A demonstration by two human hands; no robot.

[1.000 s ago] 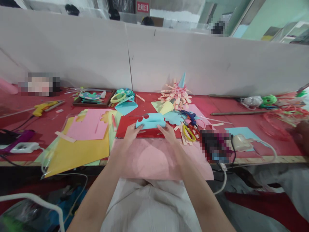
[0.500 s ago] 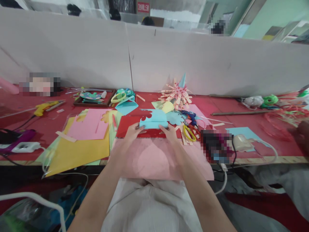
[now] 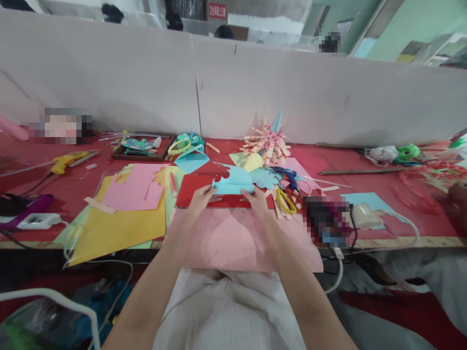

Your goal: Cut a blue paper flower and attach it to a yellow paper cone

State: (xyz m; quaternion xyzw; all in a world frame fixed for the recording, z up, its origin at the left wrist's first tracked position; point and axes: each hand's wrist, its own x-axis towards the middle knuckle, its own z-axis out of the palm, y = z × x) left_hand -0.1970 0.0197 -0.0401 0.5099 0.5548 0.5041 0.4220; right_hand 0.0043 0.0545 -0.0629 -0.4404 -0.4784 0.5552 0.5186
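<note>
A light blue sheet of paper [image 3: 233, 187] with a scalloped cut along its far left edge is held level between my two hands. Its near part is folded over, making a crease across it. My left hand [image 3: 201, 198] pinches the left end, thumb on top. At the right end, my right hand [image 3: 255, 198] grips the paper in the same way. Under the hands lie a red sheet [image 3: 186, 190] and, nearer my lap, a large pink sheet [image 3: 233, 240]. Yellow-handled scissors [image 3: 286, 201] rest just right of my right hand.
Pink paper [image 3: 136, 189] and a yellow sheet [image 3: 120, 233] lie to the left, beyond them a yellow glue gun [image 3: 67, 163]. A spiky paper figure [image 3: 272, 141] stands at the white partition [image 3: 127, 78]. Brown tray [image 3: 146, 156], white plug [image 3: 367, 216] and green string [image 3: 407, 151] are around. Another person's hand [image 3: 458, 197] shows far right.
The blue paper's folded near part has tilted slightly and its far edge looks more curved. Both hands stay nearly in place, still holding its ends.
</note>
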